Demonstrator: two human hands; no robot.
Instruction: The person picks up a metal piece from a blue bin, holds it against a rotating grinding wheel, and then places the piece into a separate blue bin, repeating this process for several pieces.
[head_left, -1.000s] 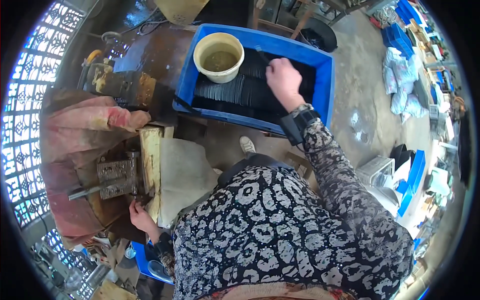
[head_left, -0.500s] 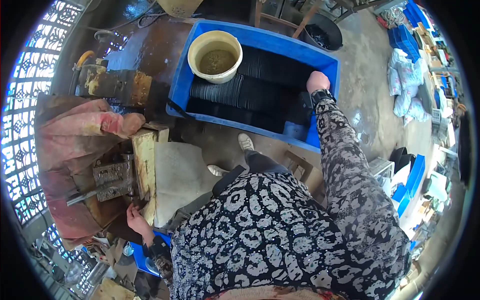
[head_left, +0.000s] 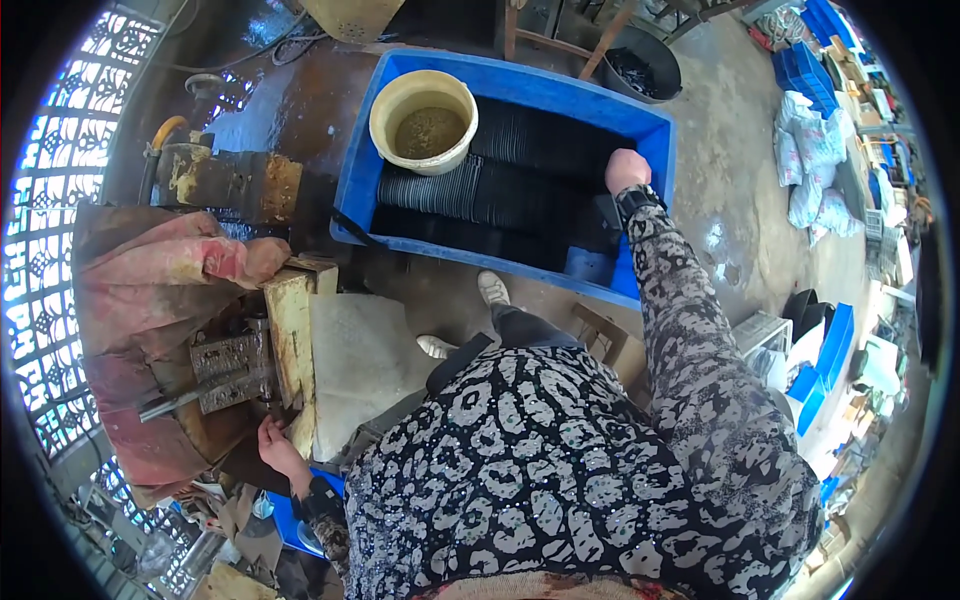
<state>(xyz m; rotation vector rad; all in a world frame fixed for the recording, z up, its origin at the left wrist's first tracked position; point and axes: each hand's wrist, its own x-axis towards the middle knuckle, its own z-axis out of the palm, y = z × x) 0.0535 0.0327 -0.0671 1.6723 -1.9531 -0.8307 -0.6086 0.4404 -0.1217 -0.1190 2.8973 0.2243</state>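
Observation:
My right hand (head_left: pixel 628 171) is closed in a fist over the right end of a large blue bin (head_left: pixel 520 75). Below its wrist shows the edge of a dark flat piece, but what the fingers hold is hidden. Rows of thin black plates (head_left: pixel 430 191) stand packed in the bin. A cream bucket (head_left: pixel 425 82) with murky contents sits at the bin's back left corner. At the lower left, my left hand (head_left: pixel 283 450) has loosely bent fingers, apart, with nothing visible in them. It is just below a wet metal fixture (head_left: pixel 228 362) with a rod handle (head_left: pixel 185 402).
A stained pink cloth (head_left: pixel 140 330) drapes round the fixture, and a pale sheet (head_left: pixel 360 350) lies beside its wooden edge. Behind the bin stand wooden legs and a round black tub (head_left: pixel 645 70). White sacks (head_left: pixel 815 160) and blue crates (head_left: pixel 803 78) are at the far right.
My right hand has shifted slightly left and down over the bin. The left hand has dropped a little away from the fixture. The whole view has moved slightly.

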